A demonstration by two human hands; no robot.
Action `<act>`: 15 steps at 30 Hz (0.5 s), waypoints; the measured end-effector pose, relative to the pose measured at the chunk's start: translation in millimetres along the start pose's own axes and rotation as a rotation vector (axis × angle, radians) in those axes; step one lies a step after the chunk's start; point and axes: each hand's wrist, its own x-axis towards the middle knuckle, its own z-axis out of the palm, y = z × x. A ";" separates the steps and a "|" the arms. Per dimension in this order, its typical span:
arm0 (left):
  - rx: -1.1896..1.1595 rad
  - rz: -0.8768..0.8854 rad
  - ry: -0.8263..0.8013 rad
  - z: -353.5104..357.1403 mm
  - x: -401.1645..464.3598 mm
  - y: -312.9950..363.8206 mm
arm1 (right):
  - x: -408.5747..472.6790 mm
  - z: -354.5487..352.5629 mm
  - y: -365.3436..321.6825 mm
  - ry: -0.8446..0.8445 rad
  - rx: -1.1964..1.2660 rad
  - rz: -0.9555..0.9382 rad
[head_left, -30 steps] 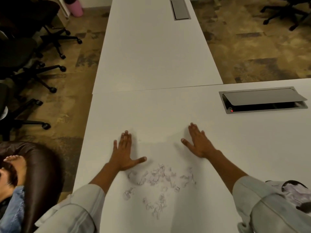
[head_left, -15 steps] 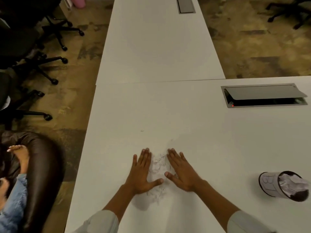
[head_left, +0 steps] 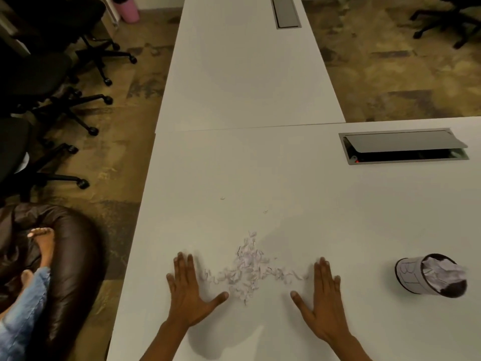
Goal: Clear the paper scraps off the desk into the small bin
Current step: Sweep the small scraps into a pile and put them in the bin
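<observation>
A loose heap of small white paper scraps point(head_left: 247, 269) lies on the white desk point(head_left: 260, 178) near its front edge. My left hand point(head_left: 188, 293) rests flat on the desk just left of the heap, fingers apart, holding nothing. My right hand point(head_left: 322, 300) lies flat to the right of the heap, also empty, its fingertips near the outermost scraps. Two stray scraps point(head_left: 222, 198) sit farther back. The small bin point(head_left: 413, 278), a white cup lying tilted with crumpled paper inside, is on the desk at the right.
A cable hatch point(head_left: 403, 147) with a raised lid is set into the desk at the back right. A second white desk point(head_left: 242, 74) joins behind. Black office chairs point(head_left: 52, 82) and a brown seat point(head_left: 67, 256) with another person's legs stand to the left.
My hands, which had pushed together around the scraps half a second ago, have spread apart to either side. The heap now lies uncovered and more spread out sideways.
</observation>
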 end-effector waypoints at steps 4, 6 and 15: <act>0.071 -0.002 -0.102 14.1 -13.4 9.9 | -4.4 20.7 -23.4 -0.061 -0.112 -0.017; 0.093 0.026 -0.124 14.9 -11.6 26.7 | 5.5 27.3 -44.1 -0.081 -0.160 -0.035; 0.142 0.147 -0.206 19.3 3.0 67.8 | 55.5 26.4 -92.2 -0.194 -0.022 -0.270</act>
